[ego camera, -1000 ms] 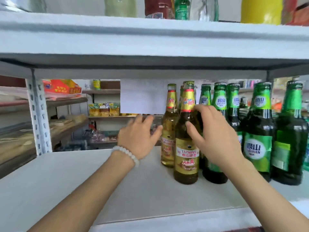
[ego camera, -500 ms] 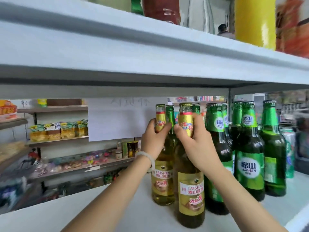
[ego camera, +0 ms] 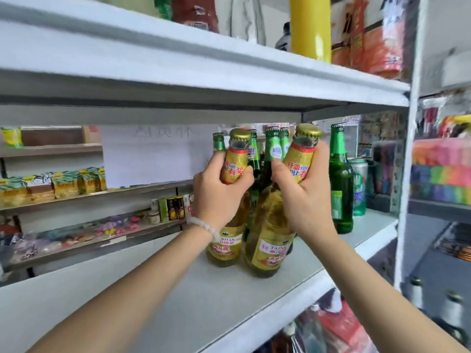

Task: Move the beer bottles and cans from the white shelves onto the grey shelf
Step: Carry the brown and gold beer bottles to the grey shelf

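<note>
Both forearms reach in from the bottom edge over the white shelf (ego camera: pixel 142 296), its bare front lip nearest the camera.

Left hand (ego camera: pixel 216 197), bead bracelet (ego camera: pixel 204 226) on the wrist — fingers and thumb wrapped round the gold-foil neck of the left amber bottle (ego camera: pixel 225 247). The bottle looks upright, base at the shelf board; whether it touches the board or is just clear of it — cannot tell.

Right hand (ego camera: pixel 303 200) grips the neck of the right amber bottle (ego camera: pixel 270 253) the same way, thumb across the foil. This bottle tilts, cap leaning right, base nearer the camera than the other one. The two amber bottles sit just beside each other low down, necks apart.

Behind them, the green bottles (ego camera: pixel 272 149) stand in a cluster on the same shelf, mostly hidden by the hands; only necks and caps show. One more green bottle (ego camera: pixel 340 189) stands clear to the right, upright, with a green can (ego camera: pixel 359 189) just beside it further right.

Above, the upper white shelf (ego camera: pixel 204 72) carries a yellow container (ego camera: pixel 311 26) and red packets (ego camera: pixel 374 39).

Far background, through the open back: a white paper sheet (ego camera: pixel 155 154) and further shelves with small packaged goods (ego camera: pixel 51 186), blurred.
</note>
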